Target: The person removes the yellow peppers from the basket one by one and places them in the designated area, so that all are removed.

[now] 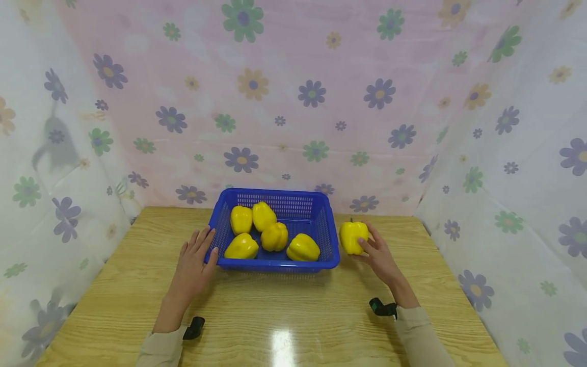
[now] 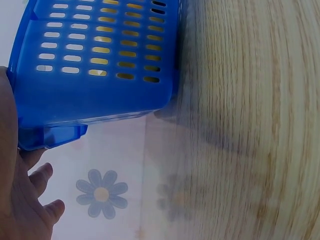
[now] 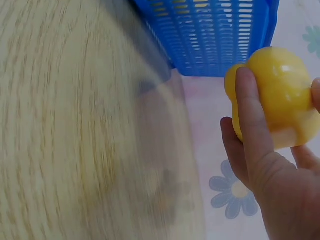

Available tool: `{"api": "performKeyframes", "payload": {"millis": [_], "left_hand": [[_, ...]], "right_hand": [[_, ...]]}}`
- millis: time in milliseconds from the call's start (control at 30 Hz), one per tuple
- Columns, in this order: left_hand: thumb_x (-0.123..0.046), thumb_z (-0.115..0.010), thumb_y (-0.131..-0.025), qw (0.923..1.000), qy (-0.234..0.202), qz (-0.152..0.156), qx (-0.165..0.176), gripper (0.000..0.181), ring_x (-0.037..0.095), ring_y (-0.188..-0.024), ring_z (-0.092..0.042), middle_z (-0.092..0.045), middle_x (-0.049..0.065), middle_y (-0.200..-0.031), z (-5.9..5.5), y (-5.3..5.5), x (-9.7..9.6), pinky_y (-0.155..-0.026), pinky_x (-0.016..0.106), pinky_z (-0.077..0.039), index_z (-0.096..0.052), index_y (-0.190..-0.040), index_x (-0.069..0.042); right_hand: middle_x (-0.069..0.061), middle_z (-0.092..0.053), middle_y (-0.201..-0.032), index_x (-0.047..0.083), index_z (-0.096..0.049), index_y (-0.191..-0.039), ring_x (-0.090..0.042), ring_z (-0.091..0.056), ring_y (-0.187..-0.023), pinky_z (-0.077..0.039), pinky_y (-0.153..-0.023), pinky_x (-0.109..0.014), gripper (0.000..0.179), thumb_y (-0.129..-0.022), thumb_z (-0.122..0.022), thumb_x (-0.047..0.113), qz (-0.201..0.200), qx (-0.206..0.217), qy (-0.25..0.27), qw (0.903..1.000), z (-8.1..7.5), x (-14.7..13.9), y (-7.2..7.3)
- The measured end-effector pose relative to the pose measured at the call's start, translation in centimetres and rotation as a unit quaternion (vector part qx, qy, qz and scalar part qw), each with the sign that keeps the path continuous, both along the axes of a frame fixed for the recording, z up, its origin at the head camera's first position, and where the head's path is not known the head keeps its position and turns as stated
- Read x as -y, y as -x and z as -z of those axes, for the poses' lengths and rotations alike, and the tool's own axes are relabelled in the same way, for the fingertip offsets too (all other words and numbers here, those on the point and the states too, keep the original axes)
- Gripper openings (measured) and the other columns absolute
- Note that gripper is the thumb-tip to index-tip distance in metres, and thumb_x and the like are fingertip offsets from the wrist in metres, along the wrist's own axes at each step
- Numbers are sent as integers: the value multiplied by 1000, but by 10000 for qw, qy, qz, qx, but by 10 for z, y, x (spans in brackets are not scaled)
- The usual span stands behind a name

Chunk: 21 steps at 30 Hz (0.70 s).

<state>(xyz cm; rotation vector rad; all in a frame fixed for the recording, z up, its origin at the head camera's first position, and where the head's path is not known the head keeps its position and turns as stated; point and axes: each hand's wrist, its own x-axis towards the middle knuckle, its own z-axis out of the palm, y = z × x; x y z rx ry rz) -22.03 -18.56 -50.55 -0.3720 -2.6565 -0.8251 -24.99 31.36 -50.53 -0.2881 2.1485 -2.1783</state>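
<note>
Head view shows the right hand (image 1: pixel 381 259) with its fingers and thumb bent round a yellow pepper (image 1: pixel 352 237), holding it by the sides with the green stem (image 1: pixel 351 220) poking up. That pepper is just to the right of the blue basket (image 1: pixel 275 264), outside it, and in the right wrist view it looks lifted off the surface (image 1: pixel 261 316). I think a soft, snug hold is best, since the skin is shiny and may slip, and too hard a squeeze could bruise it. Keeping fingers on more than one side should stop it from rolling out. It would be good to keep it higher than the basket's right rim any time it goes near there, so it doesn't bump. Over on the left, the left hand (image 1: pixel 193 262) is loosely spread, touching the basket's left rim by the near corner. A light touch there should keep the basket from sliding; a hard push down might tip it. Inside the basket lie five more yellow peppers (image 1: pixel 274 237): two at the far left, one at the near left, one in the middle, and one at the near right. Anything moved close to them should go slowly, so they don't get knocked. Behind the basket, on the far side, hangs a flowery cloth (image 1: pixel 284 148).
</note>
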Motion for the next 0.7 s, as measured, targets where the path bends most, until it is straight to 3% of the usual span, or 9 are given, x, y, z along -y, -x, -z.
{"api": "performKeyframes", "payload": {"millis": [333, 700], "left_hand": [[-30, -46, -108, 10000, 2, -28, 28, 56, 45, -153, -19, -33, 19, -164, 1, 0, 2, -117, 71, -16, -38, -157, -5], [-26, -51, -106, 10000, -8, 4, -6, 56, 46, -153, -21, -33, 18, -164, 3, 3, 2, -116, 73, -17, -39, -157, -5]], "right_hand": [[-35, -31, -149, 14, -13, -163, -20, -64, -110, -52, -99, -54, 64, -110, -46, 26, -197, 344, -296, 9988, 11, -7, 17], [-39, -30, -145, 10, -4, -161, -26, -62, -111, -56, -97, -41, 65, -111, -40, 31, -518, 723, -577, 9944, 14, -7, 34]]}}
